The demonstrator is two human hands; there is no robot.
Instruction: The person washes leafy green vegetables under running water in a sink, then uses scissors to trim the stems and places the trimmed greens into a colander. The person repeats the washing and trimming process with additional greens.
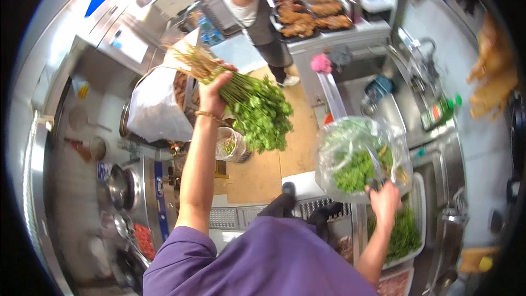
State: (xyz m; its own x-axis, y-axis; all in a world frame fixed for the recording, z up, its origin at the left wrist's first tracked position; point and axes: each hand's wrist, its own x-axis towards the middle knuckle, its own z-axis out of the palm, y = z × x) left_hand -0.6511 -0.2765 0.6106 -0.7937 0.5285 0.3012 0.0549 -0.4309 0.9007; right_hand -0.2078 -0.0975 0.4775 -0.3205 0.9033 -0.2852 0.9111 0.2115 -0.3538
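Note:
My left hand (213, 90) grips a bunch of leafy green herbs, likely coriander (263, 111), around its stems, out over the floor. Its leaves hang to the right and the pale root ends point up-left. On the right, my right hand (386, 203) is closed around the dark handle of a bladed tool (374, 164); whether it is a knife or scissors I cannot tell. The blade lies over a clear plastic bag (349, 129) that holds loose green leaves (353, 172) and some pale stems. Below the bag, a white tub (420, 213) contains more greens, partly behind my right forearm.
A person (257, 28) stands ahead by trays of cooked meat (300, 22). At right are a metal sink (353, 86) and a green bottle (437, 115). A bucket with scraps (230, 144) stands on the floor. Pans (118, 187) line the left counter.

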